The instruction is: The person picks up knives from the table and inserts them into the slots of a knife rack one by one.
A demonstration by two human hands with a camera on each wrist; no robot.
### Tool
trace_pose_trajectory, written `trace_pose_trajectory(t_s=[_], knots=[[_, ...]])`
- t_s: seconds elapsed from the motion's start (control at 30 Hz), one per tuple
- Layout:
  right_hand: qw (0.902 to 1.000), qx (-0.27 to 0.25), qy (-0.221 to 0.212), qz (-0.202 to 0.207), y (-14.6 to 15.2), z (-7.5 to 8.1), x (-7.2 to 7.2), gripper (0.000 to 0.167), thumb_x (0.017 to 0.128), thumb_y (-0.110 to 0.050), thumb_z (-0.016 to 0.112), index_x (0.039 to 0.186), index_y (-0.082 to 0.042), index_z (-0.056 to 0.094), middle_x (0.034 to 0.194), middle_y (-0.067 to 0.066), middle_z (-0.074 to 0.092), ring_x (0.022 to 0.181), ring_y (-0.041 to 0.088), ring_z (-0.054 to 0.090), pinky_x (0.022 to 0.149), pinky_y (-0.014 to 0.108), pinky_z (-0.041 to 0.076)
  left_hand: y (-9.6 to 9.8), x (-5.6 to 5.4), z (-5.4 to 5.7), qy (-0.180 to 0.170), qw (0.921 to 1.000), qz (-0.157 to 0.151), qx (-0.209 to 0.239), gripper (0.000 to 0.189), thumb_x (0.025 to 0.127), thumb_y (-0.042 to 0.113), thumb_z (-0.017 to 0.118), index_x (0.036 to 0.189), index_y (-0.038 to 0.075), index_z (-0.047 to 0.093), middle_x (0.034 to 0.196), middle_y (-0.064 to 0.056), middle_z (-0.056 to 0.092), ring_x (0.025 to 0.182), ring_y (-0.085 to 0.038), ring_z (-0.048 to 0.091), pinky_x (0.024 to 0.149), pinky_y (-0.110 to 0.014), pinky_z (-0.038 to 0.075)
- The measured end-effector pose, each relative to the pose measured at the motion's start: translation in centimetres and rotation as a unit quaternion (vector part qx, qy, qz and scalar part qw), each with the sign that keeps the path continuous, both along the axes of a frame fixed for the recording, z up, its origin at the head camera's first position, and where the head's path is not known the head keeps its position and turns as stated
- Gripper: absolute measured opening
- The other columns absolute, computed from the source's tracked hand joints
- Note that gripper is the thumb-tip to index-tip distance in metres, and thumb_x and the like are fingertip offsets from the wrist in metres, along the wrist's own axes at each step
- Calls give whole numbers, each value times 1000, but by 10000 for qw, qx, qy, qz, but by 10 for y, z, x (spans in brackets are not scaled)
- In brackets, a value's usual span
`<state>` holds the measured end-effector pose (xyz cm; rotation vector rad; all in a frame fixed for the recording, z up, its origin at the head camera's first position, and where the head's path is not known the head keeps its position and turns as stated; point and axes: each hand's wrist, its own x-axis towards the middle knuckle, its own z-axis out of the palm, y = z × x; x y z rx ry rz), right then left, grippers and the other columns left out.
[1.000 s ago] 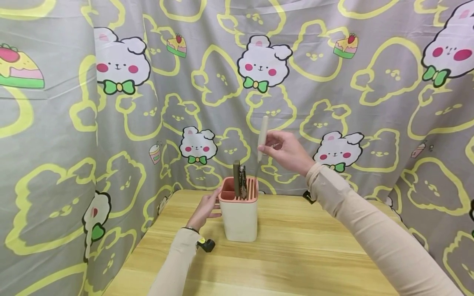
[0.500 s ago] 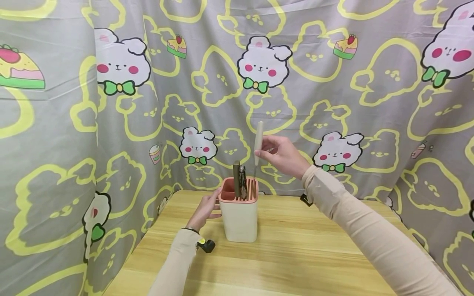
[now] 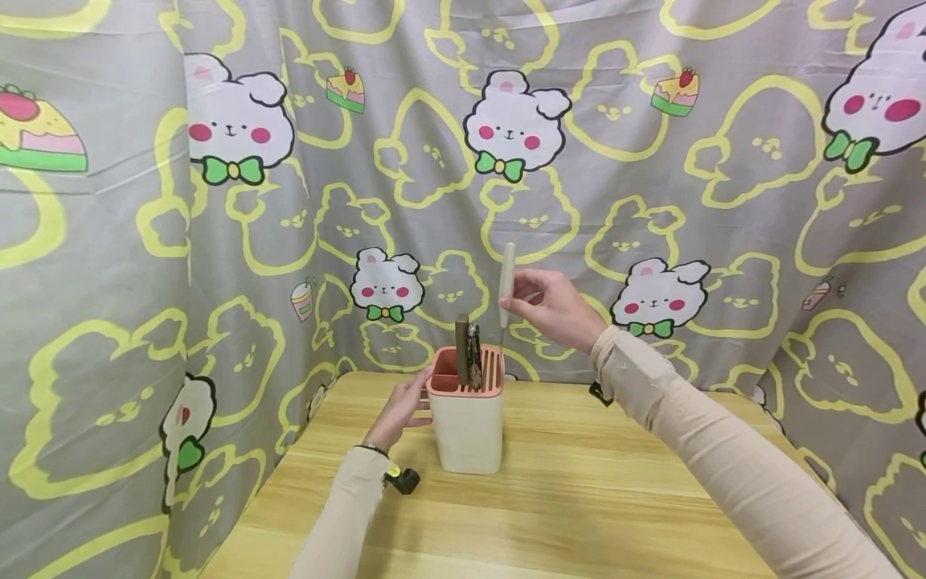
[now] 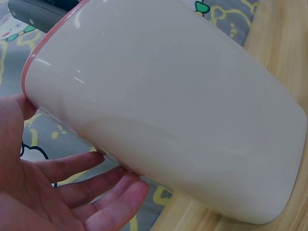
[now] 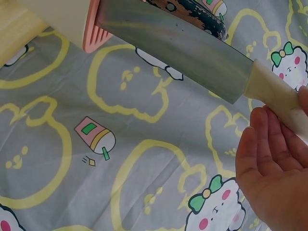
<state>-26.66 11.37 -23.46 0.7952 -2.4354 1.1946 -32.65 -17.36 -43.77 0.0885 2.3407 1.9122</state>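
My right hand (image 3: 553, 305) pinches the cream handle of a kitchen knife (image 3: 507, 277), held upright with its blade down. In the right wrist view the broad blade (image 5: 178, 50) reaches the slotted pink top, its far end right at the slots. The knife holder (image 3: 469, 434) is a white upright box with a pink rim, open compartments at left and slots at right. Two other handles stand up from it, one olive-grey (image 3: 462, 342) and one dark and worn (image 3: 474, 358). My left hand (image 3: 396, 408) steadies the holder's left side, its fingers loosely extended against the wall (image 4: 159, 106).
The holder stands on a wood-grain table (image 3: 579, 482), near its back edge. A grey curtain (image 3: 434, 217) with cartoon rabbits hangs close behind and on both sides. A small black device (image 3: 405, 481) sits at the left wrist.
My right hand has lowered the knife a little and shifted it slightly left, then a touch right again, above the slots. The left hand and the holder have stayed in place.
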Motion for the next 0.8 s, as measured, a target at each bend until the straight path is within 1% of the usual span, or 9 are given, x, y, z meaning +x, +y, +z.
trace_pose_trajectory(t_s=[0.23, 0.3, 0.37, 0.5, 0.6, 0.73, 0.8], knots=[[10000, -19, 19, 34, -4, 2, 2, 25, 98, -15, 72, 121, -6, 71, 107, 12, 76, 99, 25, 71, 90, 41, 59, 0, -1, -1, -41, 10000, -3, 23, 84, 96, 75, 51, 140, 4, 60, 135, -21, 67, 120, -35, 68, 99, -56, 58], [10000, -31, 25, 58, -6, 2, 2, 24, 98, -15, 72, 120, -6, 71, 106, 12, 76, 98, 25, 71, 90, 41, 59, -1, -1, -1, -38, 10000, -3, 29, 84, 95, 75, 51, 140, 4, 60, 135, -21, 67, 122, -36, 67, 100, -57, 58], [9999, -45, 19, 111, -8, 2, 1, 23, 97, -13, 72, 119, -4, 71, 104, 12, 76, 96, 24, 71, 89, 42, 59, -1, -1, 0, -34, 10000, 8, 38, 84, 96, 75, 51, 139, 4, 61, 134, -21, 67, 121, -36, 68, 98, -55, 59], [9998, -51, -9, 184, -11, -3, 0, 19, 97, -10, 72, 114, -2, 72, 101, 12, 76, 93, 24, 71, 87, 43, 60, 0, 1, 0, -37, 10000, 36, 23, 82, 96, 74, 51, 138, 4, 62, 132, -21, 68, 117, -33, 69, 91, -49, 63], [9999, -17, -70, 145, -10, -7, -1, 19, 97, -11, 72, 114, -3, 71, 101, 11, 76, 93, 23, 71, 88, 43, 60, 1, 1, 0, -41, 10000, 59, 3, 81, 97, 73, 50, 137, 4, 63, 131, -21, 68, 117, -34, 69, 88, -46, 64], [9999, 15, -122, 118, -10, -9, 0, 20, 97, -12, 73, 115, -4, 72, 101, 10, 76, 94, 22, 71, 88, 43, 60, 0, 0, -1, -18, 10000, 55, 1, 82, 97, 74, 50, 138, 4, 62, 132, -21, 68, 117, -33, 69, 87, -46, 64], [9999, 22, -104, 120, -10, -9, 0, 18, 96, -11, 73, 113, -5, 72, 100, 10, 76, 93, 22, 71, 87, 42, 60, 0, 0, 0, -36, 10000, 60, 21, 83, 95, 75, 50, 138, 5, 63, 132, -20, 68, 115, -31, 70, 90, -48, 63]])
